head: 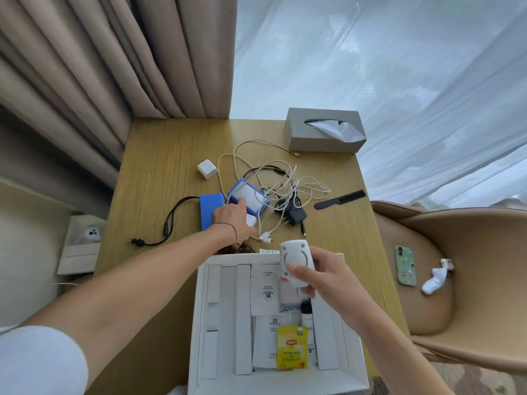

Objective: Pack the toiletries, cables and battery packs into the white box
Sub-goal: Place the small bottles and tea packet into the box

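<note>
curtains and a wooden bench (pixel 159 155), with the white box (pixel 199 323) open at the near edge. your right hand (pixel 325 277) has its fingers (pixel 299 270) clenched round a small white gadget (pixel 295 262), held just over the box, so that one looks about to go in. your left hand (pixel 233 218) is stretched out onto the two blue battery packs (pixel 248 195); can't tell if those fingers have closed on anything. next i'd lower the gadget in, then lift a pack clear of the tangled cables (pixel 285 178) beside it.
</note>
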The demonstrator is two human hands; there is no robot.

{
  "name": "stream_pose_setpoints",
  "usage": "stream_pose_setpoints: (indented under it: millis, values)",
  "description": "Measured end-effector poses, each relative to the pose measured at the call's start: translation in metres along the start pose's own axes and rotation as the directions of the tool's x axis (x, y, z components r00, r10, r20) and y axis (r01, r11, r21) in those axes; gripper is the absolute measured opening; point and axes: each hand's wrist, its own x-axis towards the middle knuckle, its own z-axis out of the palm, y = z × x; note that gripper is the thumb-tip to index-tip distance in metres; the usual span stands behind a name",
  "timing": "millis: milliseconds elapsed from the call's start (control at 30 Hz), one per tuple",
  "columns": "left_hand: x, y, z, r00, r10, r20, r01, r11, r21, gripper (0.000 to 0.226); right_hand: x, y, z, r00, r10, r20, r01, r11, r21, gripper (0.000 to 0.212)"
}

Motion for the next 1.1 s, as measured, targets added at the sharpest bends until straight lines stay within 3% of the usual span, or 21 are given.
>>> stream_pose_setpoints:
  millis: [167,300,433,500,600,767,933,1100]
  values:
    - [-0.012,-0.008,-0.021,0.999,0.020,-0.040,-0.024,0.994,-0.104,0.050,0.001,0.005,0.013,1.000,0.023,0.001,-0.023,1.000,0.008,0.029]
    - [-0.035,-0.021,-0.045,0.998,-0.026,-0.051,0.003,0.911,-0.413,0.034,0.011,0.016,0.039,0.994,0.100,0.052,-0.098,0.994,-0.039,0.023]
    - [-0.070,-0.037,-0.069,0.998,-0.066,0.010,0.041,0.496,-0.868,0.019,0.032,0.039,0.074,0.984,0.179,0.016,-0.172,0.966,-0.191,0.040]
    - [-0.091,-0.044,-0.080,0.996,-0.083,0.040,0.064,0.316,-0.947,0.024,0.045,0.055,0.087,0.979,0.200,-0.032,-0.202,0.944,-0.260,0.038]
    - [-0.123,-0.057,-0.086,0.993,-0.081,0.080,0.093,0.178,-0.980,0.033,0.062,0.071,0.102,0.974,0.185,-0.129,-0.222,0.891,-0.397,0.040]
    - [-0.167,-0.084,-0.075,0.985,-0.067,0.158,0.167,0.160,-0.973,0.027,0.083,0.081,0.118,0.975,0.036,-0.218,-0.180,0.703,-0.688,0.049]
    - [-0.198,-0.098,-0.062,0.981,-0.076,0.177,0.185,0.101,-0.978,0.021,0.093,0.085,0.133,0.969,-0.135,-0.207,-0.103,0.539,-0.836,0.045]
    - [-0.213,-0.097,-0.061,0.979,-0.029,0.201,0.202,0.033,-0.979,0.040,0.088,0.071,0.135,0.976,-0.109,-0.188,-0.125,0.428,-0.895,0.044]
